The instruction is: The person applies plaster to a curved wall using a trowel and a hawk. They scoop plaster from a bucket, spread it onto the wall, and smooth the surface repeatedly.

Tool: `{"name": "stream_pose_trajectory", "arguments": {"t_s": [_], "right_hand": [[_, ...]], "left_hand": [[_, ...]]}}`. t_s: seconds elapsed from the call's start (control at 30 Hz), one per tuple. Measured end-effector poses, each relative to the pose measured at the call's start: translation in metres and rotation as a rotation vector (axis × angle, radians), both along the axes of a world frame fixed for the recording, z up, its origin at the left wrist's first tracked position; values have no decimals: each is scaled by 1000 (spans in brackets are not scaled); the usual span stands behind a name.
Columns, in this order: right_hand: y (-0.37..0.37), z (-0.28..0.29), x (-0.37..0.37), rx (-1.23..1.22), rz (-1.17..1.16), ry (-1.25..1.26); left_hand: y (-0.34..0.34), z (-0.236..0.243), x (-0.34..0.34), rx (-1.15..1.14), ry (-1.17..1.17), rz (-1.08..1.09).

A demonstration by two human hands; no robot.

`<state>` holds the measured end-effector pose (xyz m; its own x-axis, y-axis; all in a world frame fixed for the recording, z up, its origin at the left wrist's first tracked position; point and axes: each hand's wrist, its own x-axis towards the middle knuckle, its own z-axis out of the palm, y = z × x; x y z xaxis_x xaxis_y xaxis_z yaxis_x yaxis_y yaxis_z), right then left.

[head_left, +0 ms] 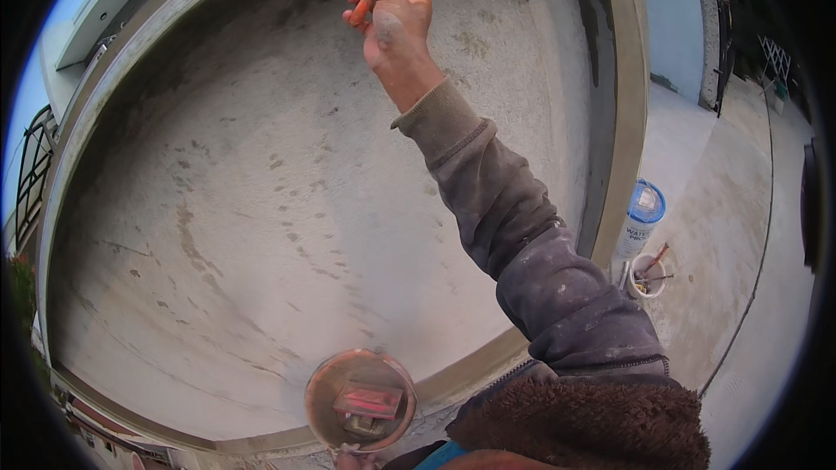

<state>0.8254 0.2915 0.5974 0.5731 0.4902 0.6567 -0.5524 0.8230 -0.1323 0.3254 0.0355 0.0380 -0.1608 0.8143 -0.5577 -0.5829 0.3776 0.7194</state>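
The right hand (401, 22) is clasping an orange-handled tool (362, 9) in front of the grey surface (261, 209), well apart from the left hand (353, 460), whose hold on the bucket (322, 393) beside it I cannot tell, so weak support there could be risking a spill

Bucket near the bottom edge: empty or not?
Not empty: a reddish item shows inside the bucket, seen through its open top.
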Motion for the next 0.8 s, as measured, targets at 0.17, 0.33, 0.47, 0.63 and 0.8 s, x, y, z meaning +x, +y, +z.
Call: {"name": "stream_pose_trajectory", "arguments": {"t_s": [0.17,0.33,0.47,0.63,0.8], "right_hand": [[-6,-45,-108,42,-187,-670],[-5,-29,38,-182,-310,-708],[-26,-19,213,-239,-546,-515],[-34,-32,305,-321,-480,-228],[-25,-33,337,-288,-341,167]], "left_hand": [[4,6,17,11,20,27],[-6,3,29,-21,28,77],[24,11,41,-17,37,58],[52,18,59,-26,50,14],[73,27,72,-34,66,-30]]}}
